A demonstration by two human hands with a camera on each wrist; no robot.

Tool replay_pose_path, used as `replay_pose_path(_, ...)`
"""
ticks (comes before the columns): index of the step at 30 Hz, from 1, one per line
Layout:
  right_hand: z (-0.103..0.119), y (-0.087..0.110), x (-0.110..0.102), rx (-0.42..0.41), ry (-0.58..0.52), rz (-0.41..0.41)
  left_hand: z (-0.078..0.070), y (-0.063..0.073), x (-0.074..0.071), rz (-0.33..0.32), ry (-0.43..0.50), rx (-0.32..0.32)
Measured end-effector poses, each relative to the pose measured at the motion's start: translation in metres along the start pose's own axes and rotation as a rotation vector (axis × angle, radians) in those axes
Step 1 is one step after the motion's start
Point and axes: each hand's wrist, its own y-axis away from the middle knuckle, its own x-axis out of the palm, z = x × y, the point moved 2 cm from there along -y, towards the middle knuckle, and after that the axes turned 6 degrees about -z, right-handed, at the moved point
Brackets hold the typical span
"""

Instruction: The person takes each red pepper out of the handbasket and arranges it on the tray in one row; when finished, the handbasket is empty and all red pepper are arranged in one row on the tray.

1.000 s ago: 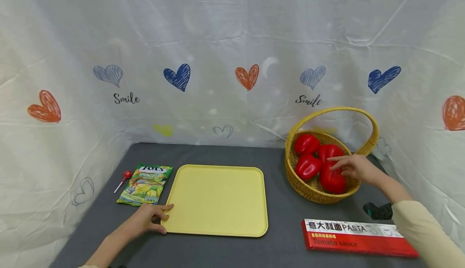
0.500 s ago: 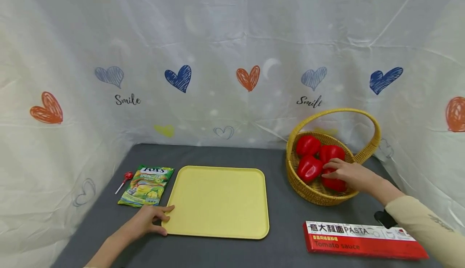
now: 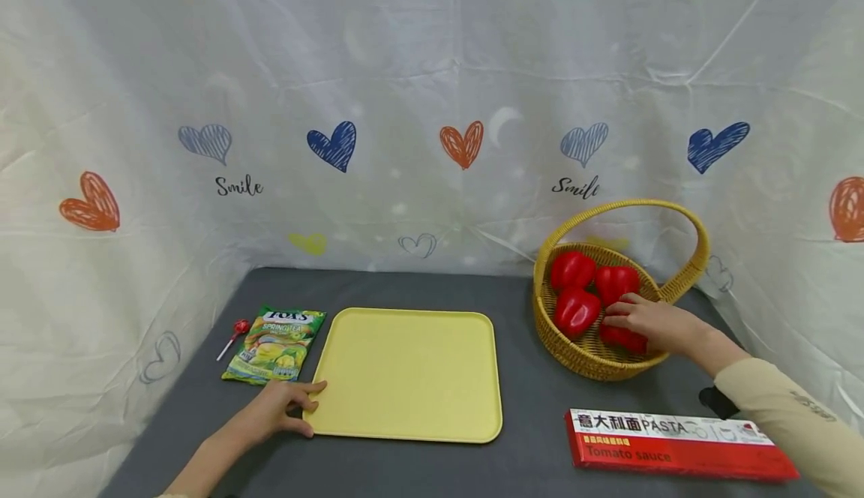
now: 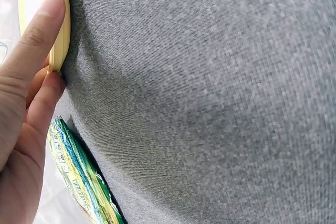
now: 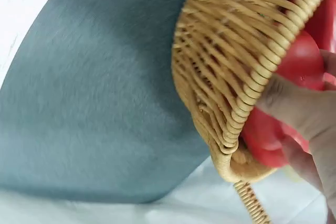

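Observation:
My right hand [image 3: 664, 325] reaches into a yellow wicker basket [image 3: 574, 357] and grips the nearest red bell pepper [image 3: 624, 339], fingers curled over it. Much of that pepper is hidden under the hand. Other red bell peppers [image 3: 576, 312] lie beside it. In the right wrist view, the thumb [image 5: 286, 100] is down inside the basket rim, against red pepper skin. A yellow rectangular tray [image 3: 405, 374] lies flat on the table; my left hand [image 3: 273, 410] holds its near left corner. The left wrist view shows the thumb [image 4: 44, 30] along the tray's edge, other fingers at its underside.
A green FOX'S candy bag [image 3: 278, 344] and a red lollipop [image 3: 232, 339] lie left of the tray. In front of the basket is a red and white pasta box [image 3: 675, 445], partly under the right sleeve. White heart-printed cloth [image 3: 405, 183] walls the grey table's back and sides.
My right hand has lowered into the basket, and its fingers have closed over the nearest pepper. My left hand stays at the tray's corner.

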Motion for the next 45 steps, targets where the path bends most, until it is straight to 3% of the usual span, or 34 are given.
replay_pose_path(6,-0.012,0.009,0.0,0.247,-0.348,-0.001,0.0,0.0,0.001,-0.012,0.011,-0.005)
replay_pose_path(14,-0.02,0.019,0.003,0.393,-0.515,-0.092,0.001,-0.004,0.0,-0.025,0.004,0.013)
replay_pose_path(20,-0.021,0.031,0.008,0.617,-0.653,-0.111,-0.001,-0.005,0.001,-0.029,0.009,0.022)
replay_pose_path(28,-0.02,0.055,0.015,0.848,-0.886,-0.229,-0.002,-0.005,-0.002,-0.023,0.017,-0.015)
replay_pose_path(32,-0.017,0.066,0.019,0.871,-0.983,-0.325,0.001,-0.004,0.0,-0.013,0.031,-0.028)
replay_pose_path(39,-0.012,0.069,0.023,0.766,-1.165,-0.525,0.003,-0.003,0.0,-0.025,0.042,-0.02)
replay_pose_path(45,-0.007,0.067,0.02,0.747,-1.264,-0.583,0.004,-0.004,-0.002,-0.027,0.006,0.005)
